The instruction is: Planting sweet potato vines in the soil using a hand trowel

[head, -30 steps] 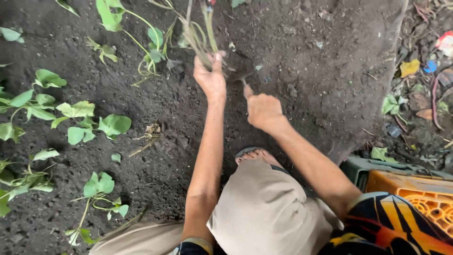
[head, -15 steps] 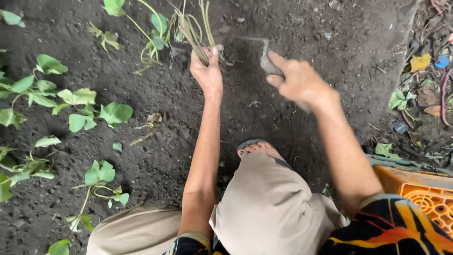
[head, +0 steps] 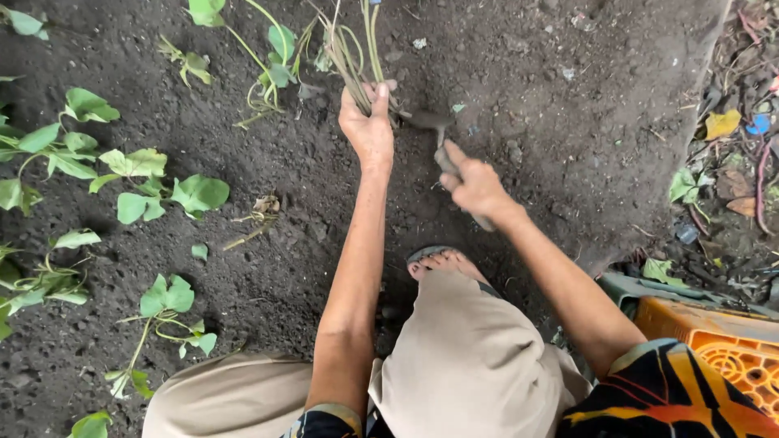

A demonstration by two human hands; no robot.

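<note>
**Tool swung back down into soil**

Head view: right hand [head: 479,188] has dropped from raised, fist closed on small hand tool [head: 438,136], blade in dark soil [head: 535,97]. Left hand [head: 369,126] clenches bundle of stems [head: 350,53] just beside. Orange crate [head: 722,341] lower right; litter along right edge.

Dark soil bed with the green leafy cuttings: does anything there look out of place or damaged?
Mostly in order. One dried, brown withered sprig lies flat on the dark soil among the green leafy cuttings, looking dead beside them.
</note>
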